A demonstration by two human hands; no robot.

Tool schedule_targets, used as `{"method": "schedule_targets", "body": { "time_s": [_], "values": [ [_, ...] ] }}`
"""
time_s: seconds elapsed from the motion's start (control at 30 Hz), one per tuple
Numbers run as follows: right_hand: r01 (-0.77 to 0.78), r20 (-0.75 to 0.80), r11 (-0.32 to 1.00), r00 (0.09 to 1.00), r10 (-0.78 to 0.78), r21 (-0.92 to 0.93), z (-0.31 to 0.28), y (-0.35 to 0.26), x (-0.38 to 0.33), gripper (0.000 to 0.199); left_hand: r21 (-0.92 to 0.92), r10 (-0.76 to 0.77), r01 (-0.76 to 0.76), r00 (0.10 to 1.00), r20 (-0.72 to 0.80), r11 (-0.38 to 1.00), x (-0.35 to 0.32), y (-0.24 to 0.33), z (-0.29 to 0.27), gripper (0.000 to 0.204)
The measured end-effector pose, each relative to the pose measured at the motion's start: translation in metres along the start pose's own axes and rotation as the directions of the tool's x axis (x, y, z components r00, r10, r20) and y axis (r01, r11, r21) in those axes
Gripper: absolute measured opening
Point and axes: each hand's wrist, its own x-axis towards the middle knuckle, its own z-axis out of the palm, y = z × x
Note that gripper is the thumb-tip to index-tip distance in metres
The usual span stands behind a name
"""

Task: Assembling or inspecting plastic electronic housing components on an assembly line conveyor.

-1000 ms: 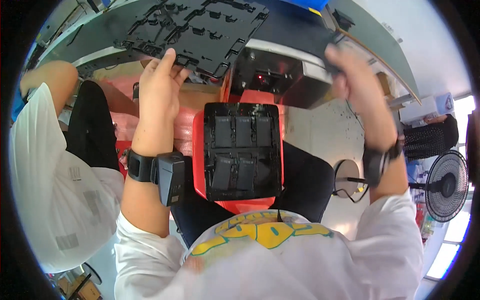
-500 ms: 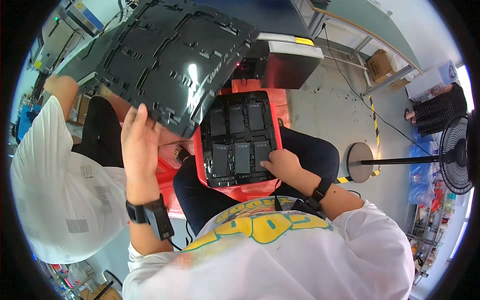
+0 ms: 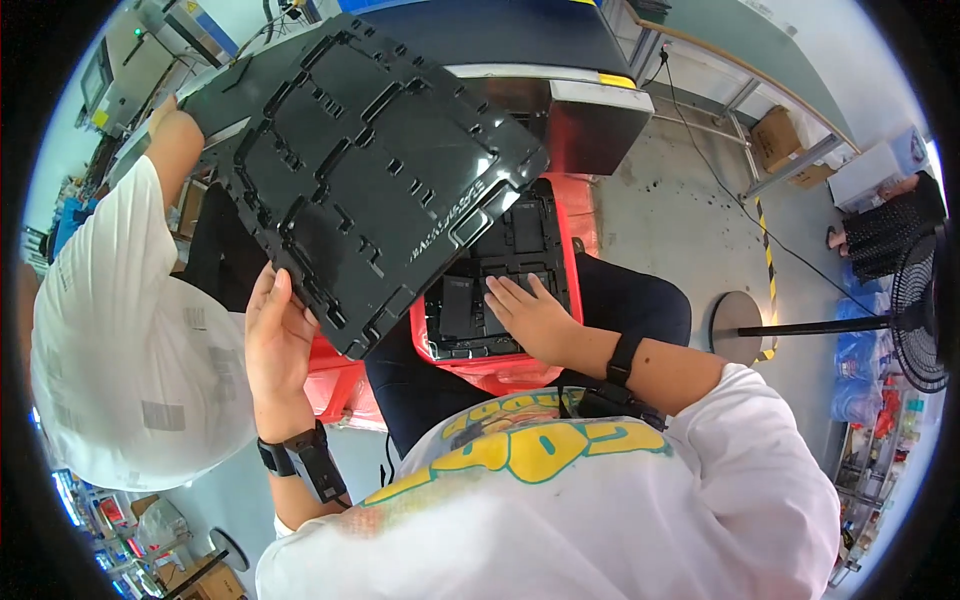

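A black moulded plastic tray [image 3: 370,190] is held up and tilted by its near left corner in my left hand [image 3: 280,340], thumb on its upper face. Below it, a second black tray [image 3: 548,205] lies inside a red crate [image 3: 574,290] between my legs. Flat dark rectangular pieces, among them a near-left piece [image 3: 457,308], sit in its compartments. My right hand [image 3: 537,318] is spread, palm down, over the near-row pieces, its fingers at the middle of the tray. The raised tray and that hand hide part of the contents.
A person in a white top [image 3: 135,370] sits close on my left. Beyond the crate stands a dark-topped machine [image 3: 530,45] with a metal box [image 3: 600,125] at its corner. A pedestal fan [image 3: 915,310] is at right; a cable [image 3: 705,180] runs across the floor.
The raised tray has shifted a little right and covers more of the crate. My right hand has moved from the crate's right edge inward over the pieces, its fingers now spread.
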Motion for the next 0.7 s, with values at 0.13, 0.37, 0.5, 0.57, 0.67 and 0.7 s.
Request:
{"method": "schedule_targets", "body": {
  "time_s": [0.13,0.37,0.5,0.57,0.67,0.7],
  "values": [
    [0.104,-0.118,0.994,0.988,-0.099,0.039,-0.013,-0.012,0.018,0.055,0.004,0.005,-0.005,1.0,0.021,1.0,-0.01,0.0,-0.011,0.032],
    [0.289,0.145,0.947,0.94,-0.308,0.141,-0.012,-0.012,0.021,0.061,0.016,-0.044,0.044,0.999,-0.007,0.999,-0.019,0.007,-0.024,0.033],
    [0.291,0.043,0.948,0.953,-0.298,0.128,-0.002,-0.002,0.016,0.044,0.079,-0.081,0.083,0.996,-0.024,0.993,-0.021,0.01,-0.026,0.036],
    [0.254,0.03,0.952,0.964,-0.262,0.172,-0.003,0.001,0.015,0.043,0.092,-0.123,0.123,0.992,-0.011,0.988,-0.022,0.01,-0.024,0.037],
    [0.119,-0.282,0.535,0.93,0.235,0.837,-0.032,0.014,0.013,0.036,0.152,-0.224,0.22,0.975,0.003,0.964,-0.022,0.003,-0.025,0.037],
    [-0.01,-0.006,0.036,0.898,0.44,0.999,-0.026,0.022,0.013,0.036,0.197,-0.286,0.28,0.958,0.001,0.94,-0.02,-0.004,-0.028,0.037]
  ]
}}
